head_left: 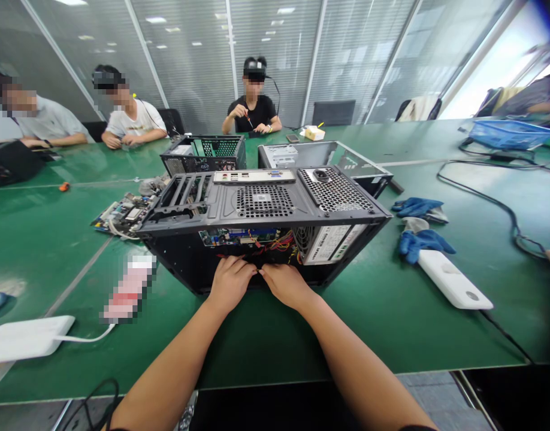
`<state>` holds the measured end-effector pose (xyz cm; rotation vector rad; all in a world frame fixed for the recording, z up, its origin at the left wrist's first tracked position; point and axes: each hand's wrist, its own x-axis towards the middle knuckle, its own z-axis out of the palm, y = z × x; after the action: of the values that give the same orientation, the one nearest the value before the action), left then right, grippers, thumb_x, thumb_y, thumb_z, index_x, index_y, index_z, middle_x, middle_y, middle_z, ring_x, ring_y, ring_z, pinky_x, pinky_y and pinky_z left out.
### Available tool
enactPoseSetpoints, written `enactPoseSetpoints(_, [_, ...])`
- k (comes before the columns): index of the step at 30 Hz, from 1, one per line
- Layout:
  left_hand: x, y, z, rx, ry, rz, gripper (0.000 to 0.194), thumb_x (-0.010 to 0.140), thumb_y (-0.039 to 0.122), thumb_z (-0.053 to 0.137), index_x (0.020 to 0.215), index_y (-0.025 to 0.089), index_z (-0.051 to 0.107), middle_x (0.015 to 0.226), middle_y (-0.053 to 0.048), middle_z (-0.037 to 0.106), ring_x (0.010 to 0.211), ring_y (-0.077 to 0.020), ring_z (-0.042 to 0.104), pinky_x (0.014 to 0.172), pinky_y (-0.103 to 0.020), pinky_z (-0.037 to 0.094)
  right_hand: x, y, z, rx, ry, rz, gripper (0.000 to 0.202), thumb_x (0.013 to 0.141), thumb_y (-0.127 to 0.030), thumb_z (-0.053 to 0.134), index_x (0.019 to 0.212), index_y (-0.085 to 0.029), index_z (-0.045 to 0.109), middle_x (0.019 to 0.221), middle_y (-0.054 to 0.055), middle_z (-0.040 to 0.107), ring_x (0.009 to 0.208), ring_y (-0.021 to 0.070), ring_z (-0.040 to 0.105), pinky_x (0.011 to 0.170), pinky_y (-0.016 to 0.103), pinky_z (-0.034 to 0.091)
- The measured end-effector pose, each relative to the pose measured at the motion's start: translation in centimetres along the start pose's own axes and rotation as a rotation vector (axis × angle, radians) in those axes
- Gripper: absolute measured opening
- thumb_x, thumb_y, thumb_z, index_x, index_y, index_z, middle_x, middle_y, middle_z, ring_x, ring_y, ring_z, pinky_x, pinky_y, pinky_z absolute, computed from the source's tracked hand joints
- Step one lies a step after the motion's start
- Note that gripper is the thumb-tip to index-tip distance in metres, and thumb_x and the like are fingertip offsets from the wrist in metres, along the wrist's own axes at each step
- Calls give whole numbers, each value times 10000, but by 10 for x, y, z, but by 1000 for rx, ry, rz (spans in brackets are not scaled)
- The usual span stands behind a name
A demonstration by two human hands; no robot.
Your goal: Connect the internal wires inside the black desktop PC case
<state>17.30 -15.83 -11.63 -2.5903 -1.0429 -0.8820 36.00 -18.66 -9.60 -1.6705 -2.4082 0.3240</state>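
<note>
A black computer case (198, 222) stands in front of me, its rear panel facing up and its near side open. Inside are a blue motherboard (239, 237), red and yellow wires (281, 240) and a labelled power supply (335, 244). At the lower part of this opening, my left hand (233, 280) and my right hand (286, 284) nearly meet. Both have curled fingers, with the thumbs and fingertips pinched together. Something small and dark shows between the fingertips, too small to name. The case's depth behind my hands is in shadow.
Behind stand another open case (205, 157) and a silver metal case shell (302, 152). A loose circuit board (126, 212) lies left. Blue gloves (423, 239) and a white power bank (455, 280) lie right; another white power bank (30, 338) lies left. Several people sit across the green table (374, 335).
</note>
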Motion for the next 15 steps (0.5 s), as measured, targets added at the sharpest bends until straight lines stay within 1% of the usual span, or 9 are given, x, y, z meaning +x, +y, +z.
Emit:
enactPoseSetpoints(5, [-1, -1, 1, -7, 12, -1, 160, 960, 282, 567, 916, 201, 698, 840, -39, 700, 867, -210, 564, 742, -340, 400, 0, 0, 0, 3, -1, 3, 315, 1038, -293, 334, 940, -193, 616, 911, 64, 724, 866, 189, 677, 673, 263, 373])
enactPoseSetpoints(9, [-1, -1, 1, 1, 15, 1, 171, 966, 276, 558, 895, 211, 700, 830, -33, 702, 865, -210, 566, 739, -339, 387, 0, -1, 0, 8, -15, 25, 306, 1038, -301, 344, 964, -191, 620, 930, 69, 724, 876, 187, 677, 684, 258, 380])
enactPoseSetpoints(15, [1, 1, 0, 18, -15, 6, 172, 968, 268, 552, 896, 207, 696, 830, -27, 706, 868, -214, 569, 731, -345, 377, 0, -2, 0, -11, -17, 24, 307, 1041, -307, 338, 973, -196, 617, 932, 65, 723, 875, 186, 678, 700, 259, 401])
